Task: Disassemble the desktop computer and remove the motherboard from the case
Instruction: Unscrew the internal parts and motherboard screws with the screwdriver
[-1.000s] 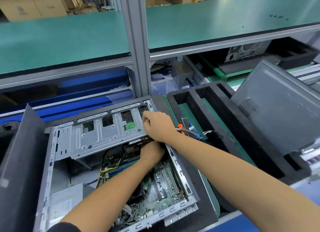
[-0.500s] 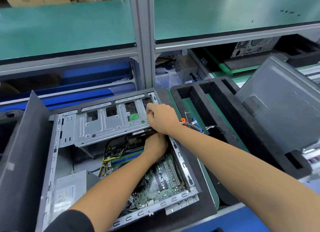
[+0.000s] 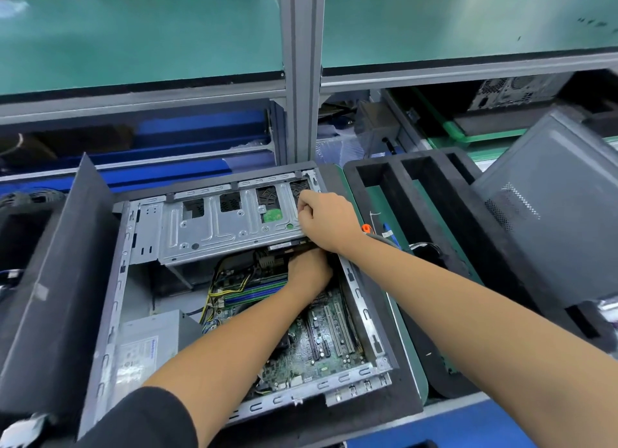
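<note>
The open grey steel case (image 3: 113,320) lies on my bench, green motherboard (image 3: 321,340) still inside. My right hand (image 3: 326,221) grips the silver drive cage (image 3: 217,226); my left hand (image 3: 309,270) reaches beneath, grasp hidden.

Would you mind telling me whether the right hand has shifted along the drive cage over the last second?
No: the right hand stays at the right end of the drive cage.

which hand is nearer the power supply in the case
Left. The left hand is inside the case over the motherboard, under the drive cage, to the right of the power supply. The right hand rests higher, on the cage's right end.
</note>
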`<action>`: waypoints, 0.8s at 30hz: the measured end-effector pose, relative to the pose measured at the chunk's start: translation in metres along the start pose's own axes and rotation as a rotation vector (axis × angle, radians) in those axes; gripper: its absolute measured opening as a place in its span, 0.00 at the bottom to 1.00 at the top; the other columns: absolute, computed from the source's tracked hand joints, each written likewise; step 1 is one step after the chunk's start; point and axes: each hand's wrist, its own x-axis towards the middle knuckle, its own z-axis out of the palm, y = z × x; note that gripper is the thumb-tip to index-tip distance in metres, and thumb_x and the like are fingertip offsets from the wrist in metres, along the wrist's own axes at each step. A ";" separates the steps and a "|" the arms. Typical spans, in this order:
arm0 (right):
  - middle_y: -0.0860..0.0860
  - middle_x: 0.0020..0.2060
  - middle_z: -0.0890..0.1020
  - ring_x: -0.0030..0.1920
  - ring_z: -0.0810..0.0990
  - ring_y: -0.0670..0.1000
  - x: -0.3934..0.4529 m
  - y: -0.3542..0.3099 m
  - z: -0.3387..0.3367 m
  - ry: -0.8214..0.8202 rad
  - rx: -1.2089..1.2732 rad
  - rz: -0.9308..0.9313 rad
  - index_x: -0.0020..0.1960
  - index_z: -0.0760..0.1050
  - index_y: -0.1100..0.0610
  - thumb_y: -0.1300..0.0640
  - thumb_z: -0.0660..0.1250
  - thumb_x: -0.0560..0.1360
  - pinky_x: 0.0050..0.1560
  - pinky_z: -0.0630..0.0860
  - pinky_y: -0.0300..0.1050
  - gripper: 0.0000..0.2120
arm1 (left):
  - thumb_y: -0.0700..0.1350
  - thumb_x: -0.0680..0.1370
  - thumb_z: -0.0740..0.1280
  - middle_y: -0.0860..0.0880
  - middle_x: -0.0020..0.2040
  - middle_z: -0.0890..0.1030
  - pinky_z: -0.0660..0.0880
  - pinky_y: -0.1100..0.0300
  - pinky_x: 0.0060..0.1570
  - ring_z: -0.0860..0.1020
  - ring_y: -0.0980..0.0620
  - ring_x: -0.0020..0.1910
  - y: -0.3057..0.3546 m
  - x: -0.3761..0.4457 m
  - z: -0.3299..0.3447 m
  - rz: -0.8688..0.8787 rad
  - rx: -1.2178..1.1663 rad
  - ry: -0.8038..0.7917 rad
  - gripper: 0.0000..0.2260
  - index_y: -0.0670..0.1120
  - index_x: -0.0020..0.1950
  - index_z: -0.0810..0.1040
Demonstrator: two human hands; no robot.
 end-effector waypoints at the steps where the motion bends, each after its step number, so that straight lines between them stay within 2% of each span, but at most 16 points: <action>1: 0.51 0.33 0.79 0.34 0.73 0.55 0.000 0.000 0.000 0.002 0.001 -0.002 0.41 0.72 0.55 0.61 0.58 0.73 0.30 0.60 0.43 0.05 | 0.40 0.76 0.60 0.42 0.47 0.82 0.67 0.58 0.36 0.80 0.40 0.47 0.001 -0.001 0.001 0.012 0.025 0.025 0.05 0.47 0.41 0.70; 4: 0.51 0.33 0.79 0.34 0.73 0.55 0.000 0.001 0.000 0.005 0.002 -0.006 0.41 0.72 0.55 0.61 0.58 0.74 0.29 0.59 0.42 0.05 | 0.38 0.76 0.59 0.43 0.44 0.82 0.63 0.59 0.31 0.80 0.39 0.44 0.004 -0.004 0.002 0.077 0.081 0.091 0.06 0.47 0.40 0.67; 9: 0.50 0.32 0.78 0.33 0.73 0.55 0.001 0.001 0.000 0.010 0.010 0.000 0.41 0.71 0.54 0.61 0.59 0.73 0.29 0.60 0.41 0.05 | 0.37 0.75 0.58 0.41 0.43 0.81 0.62 0.56 0.32 0.79 0.37 0.43 0.002 -0.007 0.004 0.156 0.070 0.148 0.05 0.46 0.41 0.67; 13: 0.52 0.33 0.79 0.34 0.74 0.56 0.001 0.002 0.002 0.018 0.010 -0.007 0.41 0.72 0.55 0.61 0.59 0.73 0.32 0.66 0.44 0.05 | 0.37 0.74 0.59 0.40 0.42 0.81 0.61 0.55 0.31 0.78 0.36 0.42 0.000 -0.008 0.006 0.161 0.057 0.163 0.05 0.45 0.39 0.68; 16: 0.52 0.33 0.79 0.35 0.75 0.57 0.001 0.001 0.002 0.015 0.008 -0.004 0.40 0.71 0.54 0.61 0.59 0.73 0.33 0.69 0.46 0.05 | 0.37 0.74 0.59 0.39 0.43 0.81 0.62 0.55 0.32 0.78 0.36 0.42 -0.001 -0.006 0.006 0.169 0.026 0.163 0.03 0.43 0.42 0.71; 24: 0.52 0.34 0.80 0.35 0.75 0.57 -0.001 0.000 -0.001 -0.012 -0.010 0.003 0.41 0.71 0.54 0.61 0.58 0.74 0.34 0.68 0.46 0.05 | 0.35 0.74 0.59 0.38 0.43 0.80 0.61 0.55 0.32 0.78 0.36 0.41 -0.002 -0.003 0.010 0.165 0.009 0.175 0.05 0.44 0.40 0.66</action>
